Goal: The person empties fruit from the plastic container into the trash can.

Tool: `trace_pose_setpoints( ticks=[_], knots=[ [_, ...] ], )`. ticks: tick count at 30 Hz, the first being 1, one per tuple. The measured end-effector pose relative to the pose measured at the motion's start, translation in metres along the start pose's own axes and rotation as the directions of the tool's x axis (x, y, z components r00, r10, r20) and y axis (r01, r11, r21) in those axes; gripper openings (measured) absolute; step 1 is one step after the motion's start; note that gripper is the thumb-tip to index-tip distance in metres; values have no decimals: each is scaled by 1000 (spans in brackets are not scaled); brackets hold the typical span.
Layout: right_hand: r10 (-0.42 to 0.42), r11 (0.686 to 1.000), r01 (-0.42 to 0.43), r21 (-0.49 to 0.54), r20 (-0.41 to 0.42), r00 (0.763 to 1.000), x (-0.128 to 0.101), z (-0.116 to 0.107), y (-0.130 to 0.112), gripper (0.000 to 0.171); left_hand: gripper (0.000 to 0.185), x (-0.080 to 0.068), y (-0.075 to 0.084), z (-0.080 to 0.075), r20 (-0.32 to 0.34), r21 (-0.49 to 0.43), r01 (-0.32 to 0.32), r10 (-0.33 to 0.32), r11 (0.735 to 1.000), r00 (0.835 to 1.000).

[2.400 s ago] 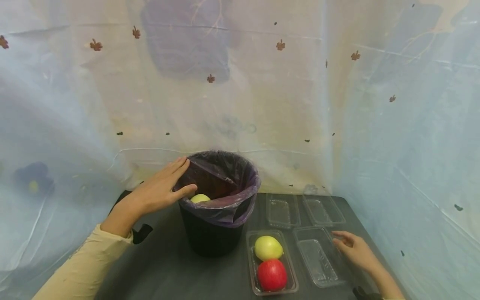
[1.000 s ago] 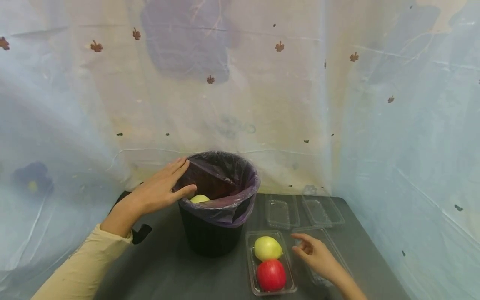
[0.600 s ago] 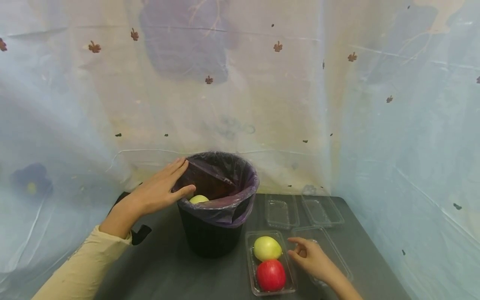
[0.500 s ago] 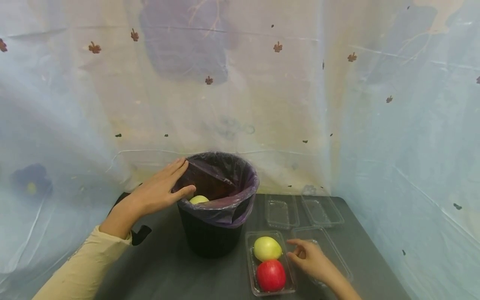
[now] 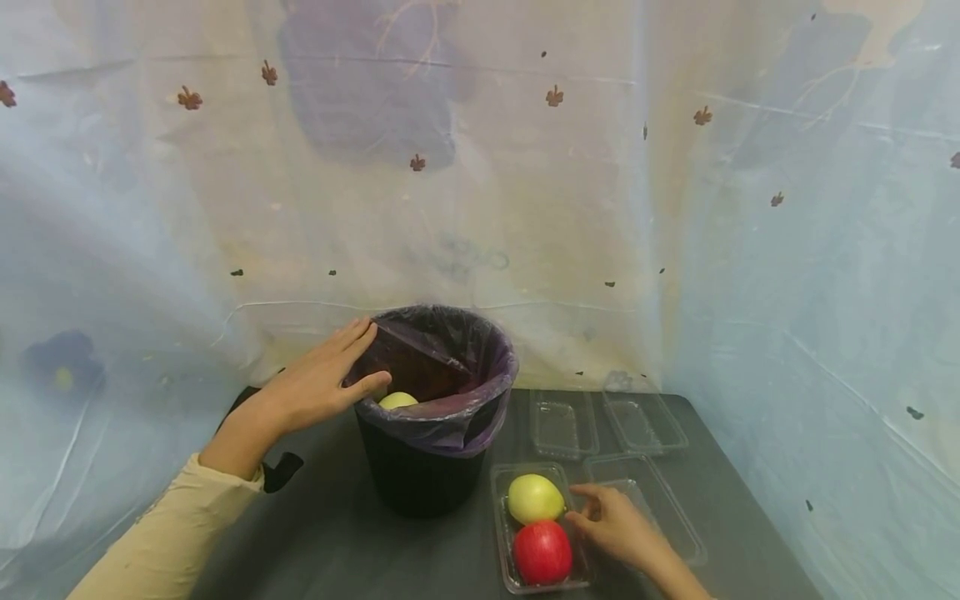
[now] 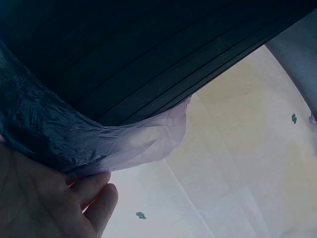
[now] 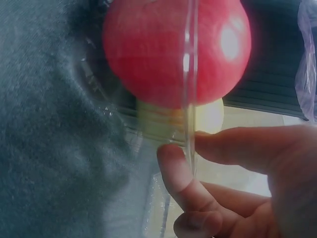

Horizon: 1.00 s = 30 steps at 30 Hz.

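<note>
My left hand (image 5: 313,382) lies along the left rim of a black bin (image 5: 423,479), fingers extended and thumb apart. Under its fingertips in the left wrist view is the purple bin liner (image 6: 141,141). Inside the bin a pale yellow-green fruit (image 5: 397,401) partly shows. My right hand (image 5: 615,525) is at the right edge of a clear plastic tray (image 5: 504,533). The right wrist view shows that hand's thumb and fingers pinching the tray's rim (image 7: 189,64) from both sides. In this tray lie a yellow-green fruit (image 5: 536,498) and, nearer me, a red apple (image 5: 542,552).
Under the right forearm sits another clear tray (image 5: 678,510), partly covered. Two more clear trays (image 5: 564,427) stand behind, near the back edge of the dark table (image 5: 337,542). Patterned plastic sheeting (image 5: 480,208) hangs behind and on both sides.
My right hand has moved left, across the neighbouring tray to the tray with the fruit, and now pinches its rim. The left hand and the bin have stayed put.
</note>
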State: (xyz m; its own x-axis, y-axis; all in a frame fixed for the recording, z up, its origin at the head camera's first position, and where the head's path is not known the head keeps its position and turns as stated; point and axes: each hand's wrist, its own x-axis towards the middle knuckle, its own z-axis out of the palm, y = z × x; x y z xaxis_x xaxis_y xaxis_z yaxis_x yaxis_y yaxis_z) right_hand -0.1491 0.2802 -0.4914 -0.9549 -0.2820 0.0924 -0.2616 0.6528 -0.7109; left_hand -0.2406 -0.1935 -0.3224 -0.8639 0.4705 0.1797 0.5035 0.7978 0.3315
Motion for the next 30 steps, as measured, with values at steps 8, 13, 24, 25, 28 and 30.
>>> trace_pose_setpoints(
  ticks=[8, 13, 24, 25, 28, 30],
  knots=[
    [45, 998, -46, 42, 30, 999, 5, 4, 0, 63, 95, 0, 0, 0, 1, -3, 2, -2, 1000, 1000],
    [54, 997, -57, 60, 46, 997, 7, 6, 2, 66, 95, -1, 0, 0, 3, -3, 9, -9, 1000, 1000],
    [36, 985, -53, 162, 111, 993, 12, 5, 10, 60, 95, 0, 0, 0, 2, 11, 5, -5, 1000, 1000],
    [38, 984, -57, 168, 116, 993, 12, 4, 10, 59, 95, 0, 0, 0, 2, 11, 5, -5, 1000, 1000],
    [52, 980, -75, 184, 126, 991, 12, 4, 10, 59, 95, 0, 0, -1, 3, 9, 4, -4, 1000, 1000],
    [61, 976, -87, 202, 131, 989, 12, 3, 10, 59, 95, 0, 1, -1, 3, 8, 3, -3, 1000, 1000]
  ],
)
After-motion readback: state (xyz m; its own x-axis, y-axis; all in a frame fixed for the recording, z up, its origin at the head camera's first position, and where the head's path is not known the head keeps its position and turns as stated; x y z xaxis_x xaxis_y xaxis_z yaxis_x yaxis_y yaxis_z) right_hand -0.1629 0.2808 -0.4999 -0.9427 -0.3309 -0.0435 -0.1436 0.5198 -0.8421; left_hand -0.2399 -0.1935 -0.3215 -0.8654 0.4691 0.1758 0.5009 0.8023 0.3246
